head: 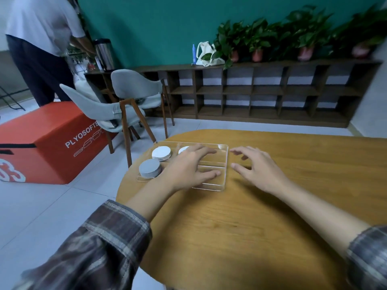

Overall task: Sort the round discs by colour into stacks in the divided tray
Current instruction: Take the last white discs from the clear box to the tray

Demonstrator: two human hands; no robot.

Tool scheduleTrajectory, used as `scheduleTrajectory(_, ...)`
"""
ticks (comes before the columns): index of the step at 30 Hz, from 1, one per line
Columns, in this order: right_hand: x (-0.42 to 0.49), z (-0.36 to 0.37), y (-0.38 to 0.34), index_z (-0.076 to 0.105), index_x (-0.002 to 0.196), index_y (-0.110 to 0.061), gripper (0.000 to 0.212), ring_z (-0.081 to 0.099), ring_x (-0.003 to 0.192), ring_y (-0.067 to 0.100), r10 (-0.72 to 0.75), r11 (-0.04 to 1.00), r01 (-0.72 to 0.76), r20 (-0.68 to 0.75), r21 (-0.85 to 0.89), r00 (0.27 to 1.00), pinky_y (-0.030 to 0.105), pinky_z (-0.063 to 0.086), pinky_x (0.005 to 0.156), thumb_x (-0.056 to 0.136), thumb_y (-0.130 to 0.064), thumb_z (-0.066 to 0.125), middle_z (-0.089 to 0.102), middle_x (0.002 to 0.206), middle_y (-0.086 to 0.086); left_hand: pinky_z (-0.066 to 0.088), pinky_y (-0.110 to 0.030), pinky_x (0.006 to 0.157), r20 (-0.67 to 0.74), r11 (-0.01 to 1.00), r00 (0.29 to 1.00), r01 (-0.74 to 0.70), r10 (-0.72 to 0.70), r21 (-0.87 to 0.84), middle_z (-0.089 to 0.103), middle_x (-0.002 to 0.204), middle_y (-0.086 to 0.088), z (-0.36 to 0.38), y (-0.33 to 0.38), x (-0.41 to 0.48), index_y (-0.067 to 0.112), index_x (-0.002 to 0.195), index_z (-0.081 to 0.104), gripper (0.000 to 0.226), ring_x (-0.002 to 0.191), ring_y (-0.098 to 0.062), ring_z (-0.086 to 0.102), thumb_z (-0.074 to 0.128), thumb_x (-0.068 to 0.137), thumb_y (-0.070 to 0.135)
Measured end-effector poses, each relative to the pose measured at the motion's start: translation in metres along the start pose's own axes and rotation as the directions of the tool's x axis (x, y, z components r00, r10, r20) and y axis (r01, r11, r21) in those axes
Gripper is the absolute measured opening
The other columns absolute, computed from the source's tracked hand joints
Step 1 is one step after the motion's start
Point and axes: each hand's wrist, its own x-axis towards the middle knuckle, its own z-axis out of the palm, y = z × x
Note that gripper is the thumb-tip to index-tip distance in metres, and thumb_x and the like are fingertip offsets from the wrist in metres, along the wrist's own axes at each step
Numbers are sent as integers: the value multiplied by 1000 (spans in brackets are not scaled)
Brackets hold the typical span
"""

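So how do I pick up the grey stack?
Pinch the grey stack round its curved side, thumb on one side and fingers opposite, coming down from above. It stands upright and rises above the low tray wall, so its sides are free to reach. The flat top gives nothing to hold. The left hand is close beside it, so that one is probably best.

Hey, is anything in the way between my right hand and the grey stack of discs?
Yes. The left hand is spread over the middle of the clear tray, directly between the right hand and the grey stack at the tray's near-left corner.
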Motion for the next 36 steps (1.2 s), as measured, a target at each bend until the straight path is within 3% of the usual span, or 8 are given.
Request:
scheduleTrajectory(9, -100, -125, 74, 59, 138, -33, 42, 51, 116, 3, 177, 977, -188, -105, -99, 979, 40, 39, 115, 97, -39, 66, 59, 126, -16, 28, -42, 122, 154, 990, 979, -137, 131, 24, 39, 160, 9, 56, 132, 43, 32, 157, 38, 80, 147, -14, 37, 52, 90, 75)
scheduleTrajectory(16, -178, -211, 144, 63, 132, -36, 35, 52, 129, 15, 271, 945, -300, -201, -131, 941, 44, 41, 113, 97, -37, 66, 60, 136, -15, 25, -44, 126, 198, 974, 953, -223, 228, -47, 24, 169, 12, 129, 236, 84, 36, 161, 29, 83, 155, -13, 24, 41, 91, 80)
scheduleTrajectory(19, -211, -242, 173, 65, 131, -35, 34, 53, 114, 12, 327, 919, -367, -242, -143, 914, 36, 42, 105, 97, -35, 68, 60, 137, -13, 12, -44, 129, 250, 966, 933, -255, 258, -44, 10, 173, 11, 165, 278, 99, 34, 164, 22, 88, 160, -10, 6, 40, 92, 80)
scheduleTrajectory(22, -241, -269, 202, 67, 129, -32, 33, 49, 88, -6, 360, 902, -409, -281, -140, 889, 26, 39, 89, 96, -30, 70, 63, 132, -11, 2, -45, 128, 300, 958, 910, -280, 287, -67, 1, 174, 12, 196, 316, 112, 33, 165, 16, 91, 160, -8, -3, 40, 92, 80)
scheduleTrajectory(25, -267, -291, 229, 66, 129, -34, 34, 62, 107, 8, 407, 874, -464, -303, -145, 862, 35, 47, 97, 96, -32, 70, 68, 129, -5, -4, -50, 129, 373, 952, 878, -300, 301, -64, -6, 173, 13, 224, 345, 125, 34, 166, 11, 95, 159, -8, -9, 36, 89, 85)
scheduleTrajectory(28, -284, -307, 253, 65, 133, -30, 36, 55, 129, 13, 433, 851, -498, -314, -169, 845, 37, 44, 109, 97, -29, 67, 64, 138, -10, -6, -53, 129, 437, 955, 852, -292, 288, -61, -6, 173, 12, 246, 365, 135, 37, 165, 9, 97, 159, -9, -10, 33, 87, 89)
scheduleTrajectory(32, -296, -323, 286, 64, 133, -30, 39, 55, 130, 9, 467, 815, -537, -302, -216, 831, 23, 39, 105, 96, -19, 66, 63, 137, -15, -6, -54, 129, 478, 953, 830, -297, 287, -57, -5, 174, 10, 273, 380, 149, 36, 165, 7, 99, 160, -11, -10, 27, 86, 91)
scheduleTrajectory(36, -298, -331, 313, 61, 137, -29, 45, 55, 128, 17, 562, 745, -621, -271, -246, 782, 28, 40, 104, 93, -20, 70, 61, 141, -10, -5, -53, 129, 463, 943, 835, -334, 298, -5, -4, 174, 9, 294, 381, 156, 34, 166, 6, 96, 160, -12, -8, 24, 88, 89)
